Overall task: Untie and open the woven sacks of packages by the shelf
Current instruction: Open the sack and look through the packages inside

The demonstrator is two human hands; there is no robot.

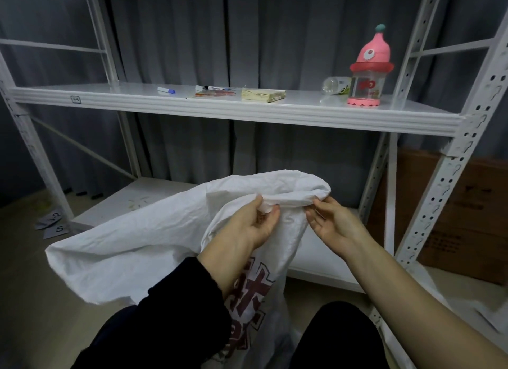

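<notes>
The left hand (254,221) has its fingers curled around a bunched fold of the white woven sack (165,231), thumb and fingertips pinching the cloth at the rim. The right hand (334,223) pinches the same gathered rim just beside it, fingers bent onto the fabric. The sack sits on the floor in front of the person's knees, between them and the front edge of the bottom shelf board (132,201). Its long axis runs up from the knees toward the shelf, neck uppermost, with dark red print on the lower face and a loose flap spilling out to the left. On the middle shelf board (220,112) lie a marker (166,90), a pad of yellowish notes (262,95), a tipped clear bottle (336,85) and an upright pink bottle (367,72) near the right end. A brown carton (461,220) stands beyond the right upright. Paper slips (53,223) lie on the floor by the left upright.
</notes>
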